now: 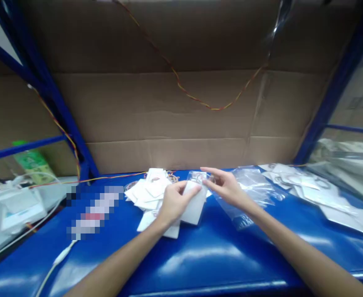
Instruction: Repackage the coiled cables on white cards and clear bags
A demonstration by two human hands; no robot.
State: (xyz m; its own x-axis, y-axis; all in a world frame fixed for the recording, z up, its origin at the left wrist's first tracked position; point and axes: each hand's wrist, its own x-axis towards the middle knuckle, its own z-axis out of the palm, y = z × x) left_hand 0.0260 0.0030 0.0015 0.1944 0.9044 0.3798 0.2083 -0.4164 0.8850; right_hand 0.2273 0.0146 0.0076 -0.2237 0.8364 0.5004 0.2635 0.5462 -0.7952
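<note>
My left hand [173,202] is closed on a white card [193,208], its thumb lying across the card's front. A clear plastic sleeve [194,176] appears to surround the card and stands out above its upper edge. At that upper end, a small looped item [201,178] shows, too blurred to name. The thumb and fingers of my right hand [226,185] pinch the sleeve there, with the index finger stretched out above. Left of the card lies a loose pile of white cards [150,192]. Beside my right hand are clear plastic bags [255,185].
A heap of white cards in clear sleeves [320,189] lies at the right of the blue table [200,255]. A power strip [96,212], partly pixelated, lies left with its cable. Beyond are a white box [23,210], a green bottle [34,163] and a cardboard wall [169,115].
</note>
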